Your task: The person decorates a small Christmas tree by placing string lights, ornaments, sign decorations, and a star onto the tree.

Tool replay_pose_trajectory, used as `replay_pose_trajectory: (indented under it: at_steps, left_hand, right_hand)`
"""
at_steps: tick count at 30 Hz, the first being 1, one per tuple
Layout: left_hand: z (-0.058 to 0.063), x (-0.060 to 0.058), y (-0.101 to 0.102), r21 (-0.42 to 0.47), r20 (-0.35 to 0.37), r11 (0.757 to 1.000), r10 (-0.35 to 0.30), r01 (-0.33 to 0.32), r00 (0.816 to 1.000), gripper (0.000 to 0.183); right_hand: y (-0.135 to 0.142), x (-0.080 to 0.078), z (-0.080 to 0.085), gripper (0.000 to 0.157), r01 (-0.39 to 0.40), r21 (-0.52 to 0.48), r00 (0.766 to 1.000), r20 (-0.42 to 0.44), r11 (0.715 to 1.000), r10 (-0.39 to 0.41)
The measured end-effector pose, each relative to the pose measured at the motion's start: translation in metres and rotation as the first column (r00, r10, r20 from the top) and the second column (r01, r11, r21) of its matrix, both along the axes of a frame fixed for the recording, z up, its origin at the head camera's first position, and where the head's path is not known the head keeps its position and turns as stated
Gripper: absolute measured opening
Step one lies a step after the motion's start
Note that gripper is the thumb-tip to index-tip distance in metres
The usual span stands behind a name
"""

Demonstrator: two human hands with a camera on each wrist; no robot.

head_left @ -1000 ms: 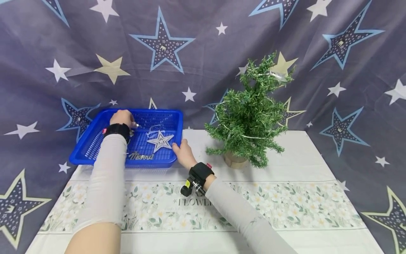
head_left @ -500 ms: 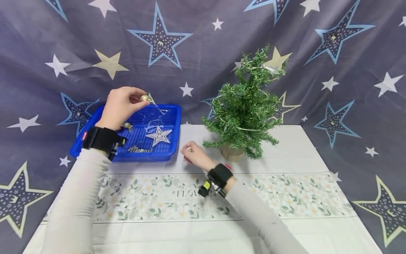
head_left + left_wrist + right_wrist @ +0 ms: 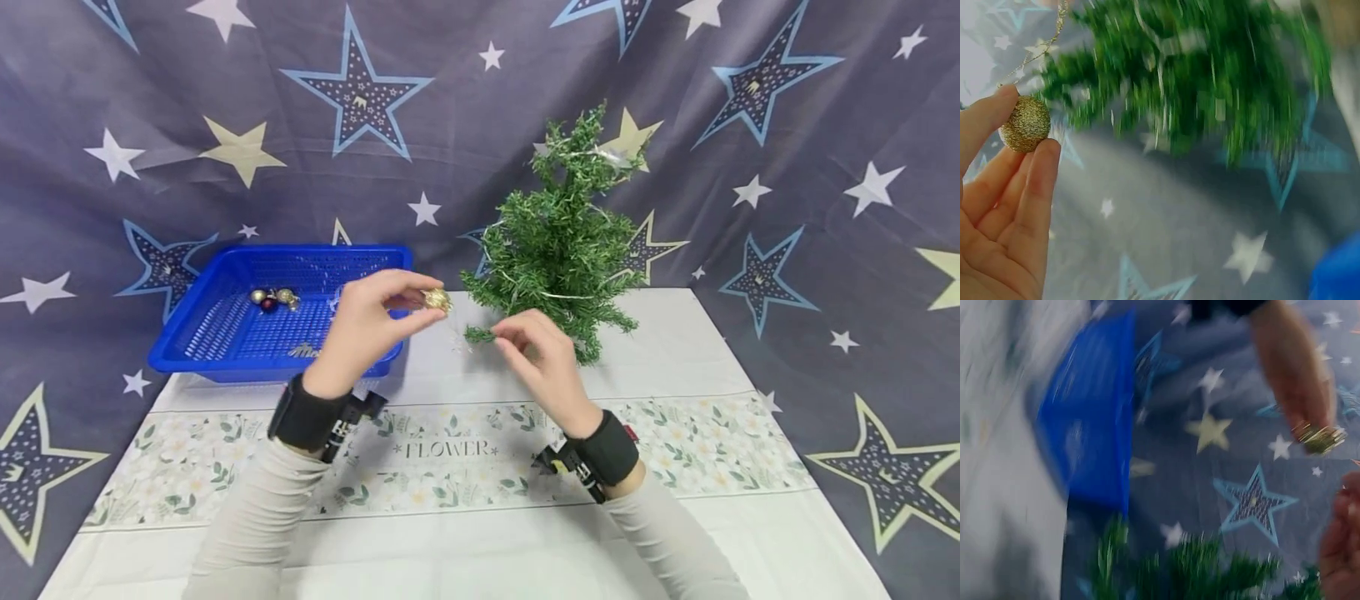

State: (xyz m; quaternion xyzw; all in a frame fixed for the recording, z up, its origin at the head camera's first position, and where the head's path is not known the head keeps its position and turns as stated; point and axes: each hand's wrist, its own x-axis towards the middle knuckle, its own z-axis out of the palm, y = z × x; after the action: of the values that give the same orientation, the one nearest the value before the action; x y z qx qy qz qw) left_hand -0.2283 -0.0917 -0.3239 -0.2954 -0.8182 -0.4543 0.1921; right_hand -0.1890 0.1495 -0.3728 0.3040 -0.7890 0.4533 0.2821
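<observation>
My left hand [image 3: 375,321] pinches a glittery gold bauble [image 3: 437,301] between thumb and fingers, in front of the basket's right side. In the left wrist view the bauble [image 3: 1025,124] sits at the fingertips, its thin gold hanging cord [image 3: 1054,37] running to the top edge. Close by on the right is my right hand [image 3: 543,362], fingers loosely bent, with thumb and fingertips apart right at a low branch tip [image 3: 478,335] of the small green tree [image 3: 558,242]. The right wrist view catches only part of that hand [image 3: 1342,540] at the edge.
A blue plastic basket [image 3: 168,354] stands at the left with several small gold and dark red baubles [image 3: 268,303] and a silver lettering piece [image 3: 303,351]. A white floral cloth [image 3: 450,533] covers the table. Behind hangs a grey star-patterned curtain [image 3: 450,100].
My left hand lifted the gold bauble out of the basket and carried it right and lower, towards the tree. My right hand left the basket's edge and moved right to the low branch.
</observation>
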Motion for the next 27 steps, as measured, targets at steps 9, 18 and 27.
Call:
replay_pose_trajectory:
  at_steps: [9, 18, 27]
  left_hand:
    - [-0.028, 0.008, 0.024, 0.150, 0.293, 0.982, -0.155, 0.115, 0.943, 0.032]
    - [-0.034, 0.011, 0.034, 0.150, 0.360, 0.973, -0.218, 0.175, 0.907, 0.031]
    - [-0.044, 0.014, 0.038, 0.130, 0.394, 0.967, -0.252, 0.217, 0.884, 0.032]
  right_hand:
    - [0.013, -0.035, -0.008, 0.013, -0.040, 0.279, 0.765, -0.609, 0.960, 0.208]
    - [0.010, -0.035, -0.006, 0.013, -0.046, 0.332, 0.587, -0.754, 0.942, 0.295]
    - [0.008, -0.008, 0.005, 0.005, -0.204, 0.149, 0.857, -0.451, 0.968, 0.250]
